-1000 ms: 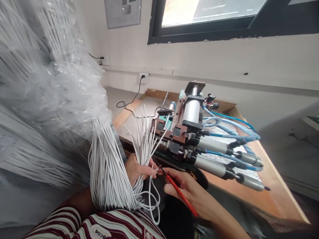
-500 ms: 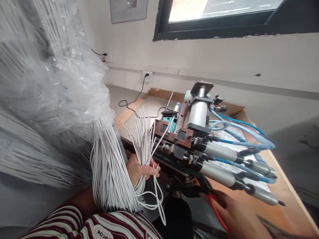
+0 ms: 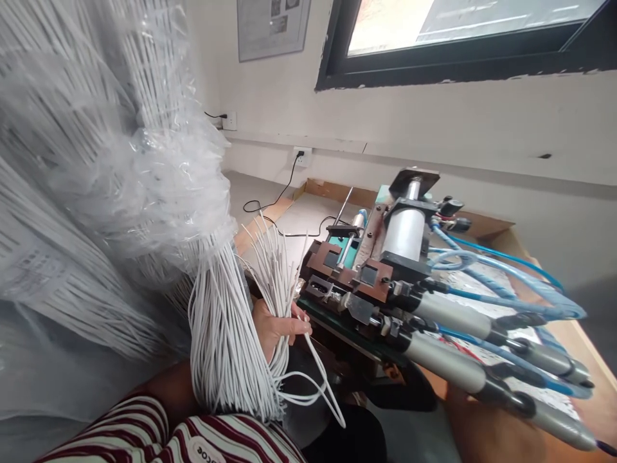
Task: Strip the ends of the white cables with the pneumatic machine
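Observation:
My left hand [image 3: 279, 326] is wrapped round a loose bundle of white cables [image 3: 276, 270], their ends fanning upward. A few cables loop down below the fingers. Beside it, a thick hank of white cables [image 3: 224, 334] hangs from a clear plastic wrap and rests against my lap. To the right of the bundle stands a machine with brown plates [image 3: 332, 260] and grey cylinders [image 3: 446, 366]. At the lower right my right hand [image 3: 486, 424] is blurred, beneath the cylinders; its fingers are hidden.
More plastic-wrapped cables [image 3: 38, 257] fill the left side. Blue air hoses [image 3: 525, 286] curve over the wooden-edged bench [image 3: 595, 350]. A black cord runs to a wall socket [image 3: 303, 157]. A window frame [image 3: 434, 64] is above.
The view has shifted, so the machine appears further right. The cable beside the machine's plates has moved back toward the bundle. My right hand has gone beneath the cylinders, and the red cord near it no longer shows there.

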`<state>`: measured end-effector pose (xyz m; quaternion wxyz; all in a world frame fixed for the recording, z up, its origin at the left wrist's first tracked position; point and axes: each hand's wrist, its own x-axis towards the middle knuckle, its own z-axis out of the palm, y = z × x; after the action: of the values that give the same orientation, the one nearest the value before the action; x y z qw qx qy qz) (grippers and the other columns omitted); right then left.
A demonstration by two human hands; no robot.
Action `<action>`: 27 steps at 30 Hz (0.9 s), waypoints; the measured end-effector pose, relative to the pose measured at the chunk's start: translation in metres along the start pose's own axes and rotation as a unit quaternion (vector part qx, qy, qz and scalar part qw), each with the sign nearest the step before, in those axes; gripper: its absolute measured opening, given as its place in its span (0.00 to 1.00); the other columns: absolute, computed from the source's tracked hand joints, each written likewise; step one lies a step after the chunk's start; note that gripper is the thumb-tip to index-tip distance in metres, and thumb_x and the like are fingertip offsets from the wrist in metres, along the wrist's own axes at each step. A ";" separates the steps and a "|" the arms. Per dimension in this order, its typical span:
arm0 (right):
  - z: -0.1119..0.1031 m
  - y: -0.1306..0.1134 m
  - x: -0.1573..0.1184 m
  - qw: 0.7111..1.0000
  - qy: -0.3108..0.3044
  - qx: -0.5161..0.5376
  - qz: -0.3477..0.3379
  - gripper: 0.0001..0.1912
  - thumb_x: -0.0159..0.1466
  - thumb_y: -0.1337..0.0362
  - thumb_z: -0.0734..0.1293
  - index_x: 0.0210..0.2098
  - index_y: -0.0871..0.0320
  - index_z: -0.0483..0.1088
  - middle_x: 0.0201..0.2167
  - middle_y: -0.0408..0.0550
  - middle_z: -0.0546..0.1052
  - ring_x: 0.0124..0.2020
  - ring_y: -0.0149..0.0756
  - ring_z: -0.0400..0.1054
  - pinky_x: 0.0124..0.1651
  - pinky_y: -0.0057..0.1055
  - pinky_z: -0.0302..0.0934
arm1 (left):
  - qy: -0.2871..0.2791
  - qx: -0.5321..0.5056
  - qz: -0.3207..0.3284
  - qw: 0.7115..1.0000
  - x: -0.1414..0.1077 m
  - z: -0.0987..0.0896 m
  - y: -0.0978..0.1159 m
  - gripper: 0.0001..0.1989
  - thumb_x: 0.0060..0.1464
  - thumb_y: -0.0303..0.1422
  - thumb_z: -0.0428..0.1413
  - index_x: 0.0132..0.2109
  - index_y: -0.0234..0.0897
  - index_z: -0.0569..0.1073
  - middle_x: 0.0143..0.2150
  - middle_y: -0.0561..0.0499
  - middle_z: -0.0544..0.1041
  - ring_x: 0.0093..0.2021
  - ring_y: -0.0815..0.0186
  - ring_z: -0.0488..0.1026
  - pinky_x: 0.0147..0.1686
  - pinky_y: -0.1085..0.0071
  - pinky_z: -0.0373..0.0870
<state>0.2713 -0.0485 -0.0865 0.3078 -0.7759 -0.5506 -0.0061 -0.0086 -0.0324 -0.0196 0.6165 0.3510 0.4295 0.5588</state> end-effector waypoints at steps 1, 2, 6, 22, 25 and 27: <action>0.001 -0.014 -0.018 1.000 0.013 0.015 0.021 0.17 0.56 0.55 0.59 0.29 0.61 0.72 0.22 0.63 0.73 0.26 0.58 0.69 0.21 0.42 0.57 | 0.002 0.004 0.000 1.000 0.001 0.001 0.000 0.05 0.30 0.24 0.61 0.21 0.32 0.71 0.21 0.53 0.73 0.15 0.71 0.66 0.12 0.75 0.52; 0.003 -0.031 -0.036 0.997 0.011 0.080 0.012 0.16 0.56 0.56 0.61 0.32 0.61 0.72 0.27 0.62 0.75 0.29 0.54 0.70 0.26 0.41 0.61 | 0.002 0.007 -0.001 1.000 0.003 0.002 0.000 0.05 0.30 0.24 0.61 0.21 0.32 0.71 0.20 0.53 0.73 0.14 0.72 0.64 0.12 0.75 0.52; 0.008 -0.098 -0.081 0.909 -0.155 0.372 -0.109 0.12 0.59 0.60 0.61 0.35 0.57 0.73 0.32 0.52 0.76 0.33 0.41 0.71 0.35 0.30 0.64 | -0.001 0.023 0.002 1.000 0.007 0.008 0.000 0.05 0.31 0.24 0.60 0.20 0.32 0.71 0.17 0.55 0.72 0.12 0.75 0.59 0.13 0.75 0.51; 0.023 -0.146 -0.057 0.708 -0.191 0.625 0.269 0.14 0.47 0.55 0.71 0.27 0.60 0.73 0.20 0.43 0.69 0.19 0.28 0.59 0.21 0.23 0.54 | 0.047 0.070 0.125 0.989 0.017 -0.001 0.012 0.02 0.39 0.27 0.58 0.25 0.34 0.72 0.18 0.56 0.73 0.15 0.74 0.62 0.18 0.75 0.56; 0.027 -0.157 -0.045 0.632 -0.181 0.679 0.327 0.15 0.43 0.57 0.74 0.26 0.60 0.73 0.19 0.42 0.69 0.17 0.25 0.57 0.19 0.21 0.51 | 0.045 0.063 0.120 0.990 0.018 -0.001 0.011 0.03 0.39 0.27 0.59 0.26 0.35 0.71 0.18 0.57 0.74 0.15 0.74 0.62 0.18 0.76 0.56; 0.028 -0.161 -0.040 0.603 -0.182 0.696 0.345 0.14 0.41 0.58 0.75 0.25 0.61 0.74 0.18 0.41 0.69 0.16 0.24 0.56 0.17 0.20 0.50 | 0.048 0.061 0.117 0.990 0.018 -0.002 0.011 0.04 0.39 0.26 0.59 0.26 0.35 0.71 0.19 0.57 0.74 0.15 0.74 0.62 0.18 0.76 0.57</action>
<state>0.1084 -0.0363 -0.0477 0.6278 -0.4445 -0.1249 0.6266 -0.0142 -0.0128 -0.0130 0.5032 0.4081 0.4478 0.6162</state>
